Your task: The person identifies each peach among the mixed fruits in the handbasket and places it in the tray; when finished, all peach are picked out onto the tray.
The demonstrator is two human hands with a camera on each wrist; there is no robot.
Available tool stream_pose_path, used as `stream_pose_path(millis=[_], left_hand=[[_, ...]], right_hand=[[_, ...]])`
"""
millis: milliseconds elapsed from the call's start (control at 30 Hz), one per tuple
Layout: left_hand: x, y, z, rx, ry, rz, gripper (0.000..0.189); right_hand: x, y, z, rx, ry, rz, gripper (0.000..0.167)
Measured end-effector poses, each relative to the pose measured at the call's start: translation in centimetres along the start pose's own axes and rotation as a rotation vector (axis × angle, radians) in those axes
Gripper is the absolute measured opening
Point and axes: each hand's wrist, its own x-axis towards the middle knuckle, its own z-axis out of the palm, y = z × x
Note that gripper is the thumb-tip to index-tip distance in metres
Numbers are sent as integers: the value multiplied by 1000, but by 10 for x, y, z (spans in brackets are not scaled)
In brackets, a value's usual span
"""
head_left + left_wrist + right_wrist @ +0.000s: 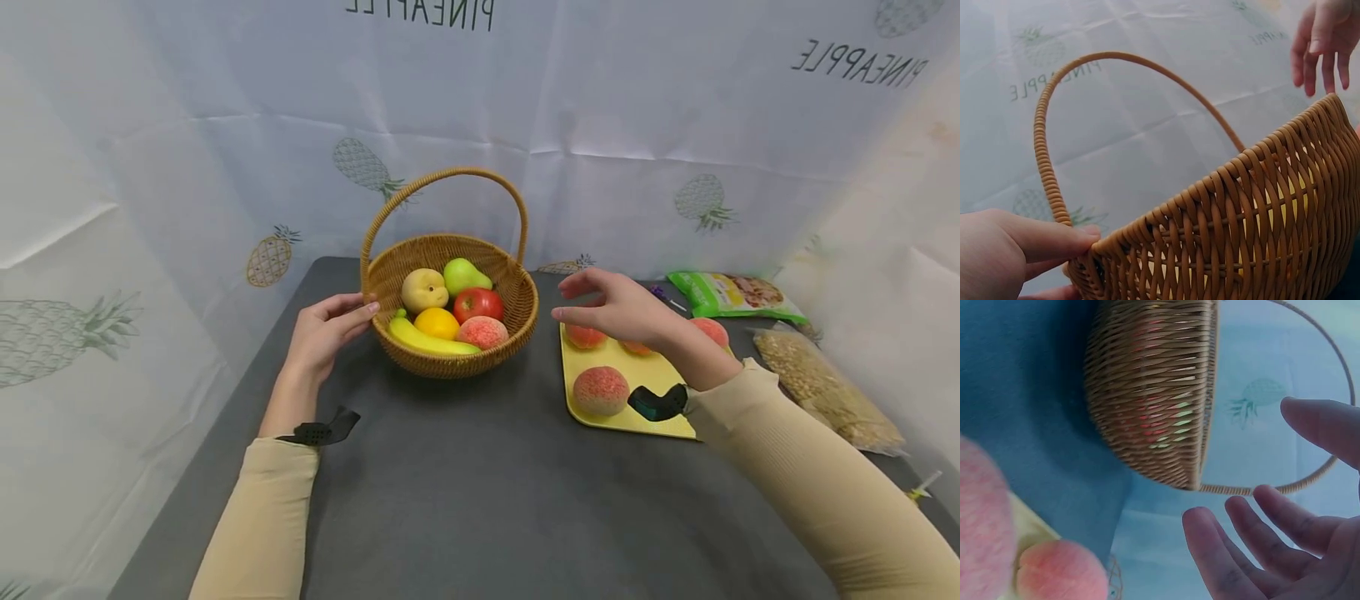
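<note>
A brown wicker basket (442,365) with a tall handle holds a banana (427,340), an orange (437,322), a red apple (478,305), a green pear (463,275), a yellow round fruit (424,292) and a peach (483,333). At its left side, my left hand (321,337) pinches the rim by the handle's base, thumb on top in the left wrist view. My right hand (618,308) hovers with fingers spread and nothing in it, right of the basket and over the back of a yellow tray (645,368). In the right wrist view its fingertips point toward the basket (1147,394).
The tray carries several peaches, one peach (601,390) near its front left corner. Behind it lies a green food packet (738,294); a clear bag of grains (828,387) is at the right. A white pineapple-print curtain (600,100) stands behind the dark table (465,492).
</note>
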Motion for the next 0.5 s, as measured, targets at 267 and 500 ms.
stream_pose_path(millis=[267,500], left_hand=[[-1,-3,2,16,13,-6,60],[-1,-1,1,22,23,-5,60]], right_hand=[[25,-13,2,104,-61,1,59],[50,-30,8,89,-148,-5,53]])
